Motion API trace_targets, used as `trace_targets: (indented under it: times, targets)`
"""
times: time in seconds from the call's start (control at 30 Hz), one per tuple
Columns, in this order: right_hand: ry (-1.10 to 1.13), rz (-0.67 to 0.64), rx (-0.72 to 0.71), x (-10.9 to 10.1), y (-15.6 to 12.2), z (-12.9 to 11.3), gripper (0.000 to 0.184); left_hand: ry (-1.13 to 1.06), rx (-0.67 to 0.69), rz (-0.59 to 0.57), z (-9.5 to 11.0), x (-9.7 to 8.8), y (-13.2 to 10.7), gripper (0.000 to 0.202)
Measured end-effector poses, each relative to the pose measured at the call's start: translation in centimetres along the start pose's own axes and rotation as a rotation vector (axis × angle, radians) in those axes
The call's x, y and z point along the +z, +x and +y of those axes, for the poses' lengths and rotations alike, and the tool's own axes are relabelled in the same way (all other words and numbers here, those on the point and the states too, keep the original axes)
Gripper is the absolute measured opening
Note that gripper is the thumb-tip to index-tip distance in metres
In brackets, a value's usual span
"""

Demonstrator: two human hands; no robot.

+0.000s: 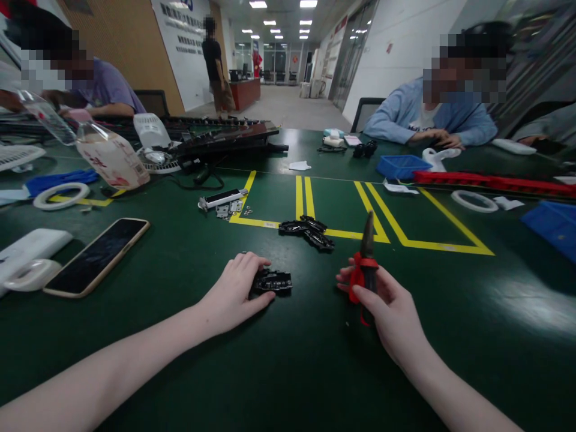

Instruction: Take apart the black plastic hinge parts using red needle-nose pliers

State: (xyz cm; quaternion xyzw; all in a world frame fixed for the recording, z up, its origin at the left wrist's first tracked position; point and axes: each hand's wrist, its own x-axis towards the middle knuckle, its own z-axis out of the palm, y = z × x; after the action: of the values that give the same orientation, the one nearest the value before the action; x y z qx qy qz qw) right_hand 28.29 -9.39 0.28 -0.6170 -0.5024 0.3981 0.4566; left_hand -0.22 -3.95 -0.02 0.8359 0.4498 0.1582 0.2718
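My left hand (pixel 236 288) rests on the green table (pixel 288 372) with its fingers curled round a small black plastic part (pixel 273 281) lying flat. My right hand (pixel 387 306) is closed on the red handles of a pair of pliers (pixel 365 264), whose dark jaws point up and away from me. A small pile of similar black plastic parts (pixel 308 231) lies just beyond both hands, on a yellow tape line.
A smartphone (pixel 96 256) and white items lie at the left. Further back are a bottle (pixel 112 157), tape rolls, a silver tool with small metal pieces (pixel 224 201), blue bins (pixel 402 166) and a red strip (pixel 490 182). Other people sit at the far side.
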Motion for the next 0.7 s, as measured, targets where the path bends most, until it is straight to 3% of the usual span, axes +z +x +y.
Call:
trace_targets:
  times: [0.2,0.4,0.7]
  targets:
    - [0.198,0.004,0.088,0.8,0.0,-0.6,0.048,0.016,0.036,-0.025,0.0,-0.7,0.7,0.035]
    - [0.249,-0.011,0.086,0.8,-0.2,-0.2,0.050,-0.023,0.066,-0.039,-0.8,-0.6,0.8,0.028]
    - [0.305,-0.027,0.092,1.0,-1.0,-0.8,0.038,-0.119,0.074,-0.087,-0.9,-0.5,0.8,0.029]
